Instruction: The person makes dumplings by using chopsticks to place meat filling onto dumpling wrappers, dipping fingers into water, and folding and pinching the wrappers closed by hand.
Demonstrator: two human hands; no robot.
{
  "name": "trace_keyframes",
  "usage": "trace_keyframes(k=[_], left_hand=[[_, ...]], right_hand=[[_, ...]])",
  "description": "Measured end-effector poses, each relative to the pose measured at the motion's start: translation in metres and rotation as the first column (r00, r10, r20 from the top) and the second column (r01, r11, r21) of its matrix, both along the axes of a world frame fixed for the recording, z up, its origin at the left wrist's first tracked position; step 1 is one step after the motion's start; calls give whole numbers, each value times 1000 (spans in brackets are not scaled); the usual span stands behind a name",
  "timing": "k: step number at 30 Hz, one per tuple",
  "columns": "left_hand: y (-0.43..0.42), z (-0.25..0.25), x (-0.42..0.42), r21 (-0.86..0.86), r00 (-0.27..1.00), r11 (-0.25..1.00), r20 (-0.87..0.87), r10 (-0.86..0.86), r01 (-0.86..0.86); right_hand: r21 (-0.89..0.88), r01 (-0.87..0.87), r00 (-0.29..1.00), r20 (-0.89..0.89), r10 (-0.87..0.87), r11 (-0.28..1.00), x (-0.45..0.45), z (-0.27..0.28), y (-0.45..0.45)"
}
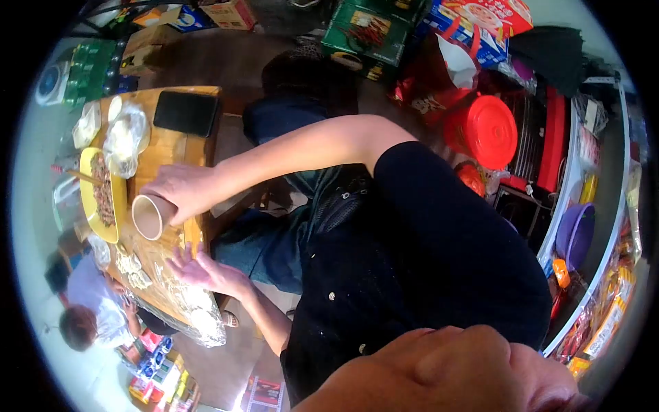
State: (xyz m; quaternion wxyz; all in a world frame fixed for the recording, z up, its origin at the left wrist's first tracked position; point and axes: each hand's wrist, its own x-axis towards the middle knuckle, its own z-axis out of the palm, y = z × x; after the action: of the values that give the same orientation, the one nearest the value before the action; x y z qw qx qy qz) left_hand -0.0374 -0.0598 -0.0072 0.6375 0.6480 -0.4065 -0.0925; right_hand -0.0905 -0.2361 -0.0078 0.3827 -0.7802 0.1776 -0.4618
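Note:
My right hand (180, 189) is wrapped round a brown cup (150, 218), tilted so that its round mouth shows. It is over the wooden table (165, 151). My left hand (209, 272) is close by, fingers spread and nothing in them, near the table edge. A yellow tray (119, 199) of minced filling (103, 196) lies beyond the cup, with chopsticks (77, 174) resting across it. Pale dough pieces (134, 268) lie beside clear plastic sheeting (182, 299), near my left hand.
A black phone (185, 113) and a clear plastic bag (125, 141) with pale contents are on the table. Another person (99, 305) sits at its far end. Behind me are a red lidded bucket (491, 130), green boxes (367, 34) and a shelf holding a purple basin (575, 233).

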Motion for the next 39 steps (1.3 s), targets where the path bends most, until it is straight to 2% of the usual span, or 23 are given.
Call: trace_keyframes(k=[2, 4, 5, 6, 8, 14, 16, 17, 20, 22, 23, 24, 25, 27, 30, 33, 35, 37, 39], left_hand=[[-13, 11, -5, -20, 999, 999, 27, -38, 38], [-25, 22, -22, 31, 989, 993, 94, -116, 114], [-30, 27, -34, 67, 993, 991, 23, -118, 116], [-30, 21, -31, 35, 982, 981, -2, -190, 190], [-35, 22, -47, 92, 975, 972, -56, -213, 217], [-43, 29, -90, 204, 979, 958, -8, -203, 200], [-47, 27, -97, 196, 982, 963, 19, -190, 183], [-51, 29, -103, 216, 981, 962, 65, -185, 167], [-63, 29, -108, 214, 977, 958, 42, -207, 193], [-70, 29, -111, 194, 974, 957, 36, -226, 215], [-74, 31, -112, 204, 969, 952, 53, -243, 227], [-77, 31, -113, 214, 963, 946, 70, -262, 242], [-80, 30, -114, 208, 959, 943, 62, -276, 258], [-86, 31, -116, 197, 955, 941, 54, -292, 277], [-88, 41, -120, 184, 944, 931, 36, -327, 315], [-84, 41, -117, 182, 928, 918, 61, -368, 352], [-83, 43, -118, 172, 914, 910, 92, -395, 376], [-81, 48, -124, 125, 864, 862, 52, -500, 491], [-81, 57, -134, 94, 816, 822, 100, -570, 562]], right_hand=[[-5, -129, 992, 13, 129, 992, -38, 5, 4], [-20, -130, 991, 39, 131, 991, -69, 4, 10], [14, -147, 989, -5, 147, 989, -81, 0, 10], [47, -163, 985, -52, 165, 986, -95, 1, 11], [67, -186, 981, -36, 189, 980, -109, -10, 13], [158, -289, 954, -37, 299, 944, -148, -10, 12], [174, -233, 968, -57, 246, 957, -154, -13, 11], [212, -286, 949, -74, 307, 934, -162, -12, 6], [243, -302, 938, -94, 332, 922, -179, -11, -4], [384, -330, 911, -109, 398, 862, -195, -13, -12], [546, -340, 878, -107, 466, 766, -203, -15, -16], [652, -397, 863, 27, 504, 646, -210, -20, -18], [706, -413, 854, 80, 514, 575, -217, -25, -20], [786, -438, 837, 178, 518, 437, -231, -33, -21], [810, -378, 864, 136, 485, 448, -257, -35, -23], [830, -369, 907, 226, 355, 417, -277, -31, -24], [856, -308, 938, 201, 282, 415, -290, -1, -22], [858, -315, 939, 218, 266, 406, -298, 26, -11], [856, -316, 940, 222, 261, 409, -301, 48, 5]])
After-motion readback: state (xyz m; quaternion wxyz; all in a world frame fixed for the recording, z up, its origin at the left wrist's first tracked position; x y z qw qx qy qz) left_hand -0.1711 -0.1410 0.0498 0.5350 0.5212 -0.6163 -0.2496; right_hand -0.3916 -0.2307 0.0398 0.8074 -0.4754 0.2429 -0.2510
